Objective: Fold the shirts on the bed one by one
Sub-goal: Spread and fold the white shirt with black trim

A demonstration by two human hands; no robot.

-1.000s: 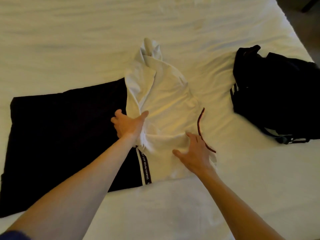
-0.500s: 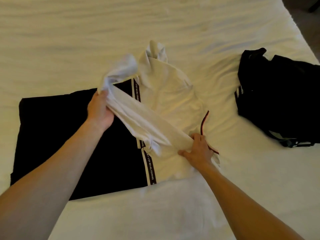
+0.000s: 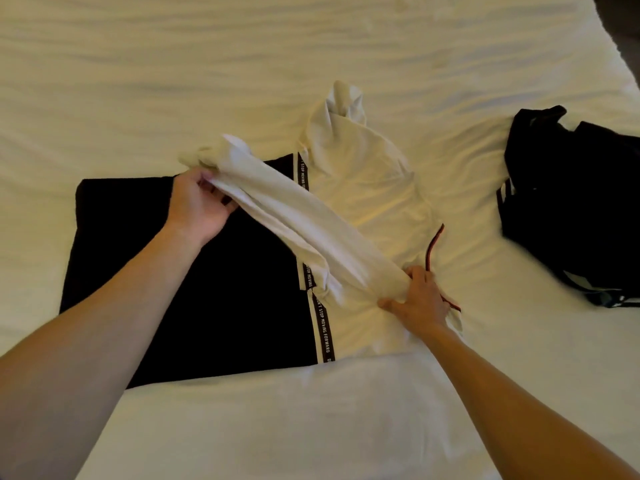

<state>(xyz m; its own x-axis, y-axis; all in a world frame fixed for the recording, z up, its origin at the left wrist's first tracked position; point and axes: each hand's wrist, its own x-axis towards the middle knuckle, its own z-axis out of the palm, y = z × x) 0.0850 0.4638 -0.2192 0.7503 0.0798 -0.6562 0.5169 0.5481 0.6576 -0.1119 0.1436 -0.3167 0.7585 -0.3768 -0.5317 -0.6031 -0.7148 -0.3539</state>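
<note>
A black-and-white shirt lies spread on the white bed, its black half to the left and its white half to the right, with a lettered stripe down the seam. My left hand grips the end of the white sleeve and holds it lifted over the black half. My right hand grips the sleeve's base near the red-trimmed collar. A crumpled black shirt with white stripes lies at the right.
Wrinkled white sheet surrounds the shirts on all sides. The bed's right edge runs along the top right corner, with dark floor beyond it.
My left hand took hold of the white sleeve and pulled it up and to the left across the black half. My right hand closed on the sleeve's base and stayed there.
</note>
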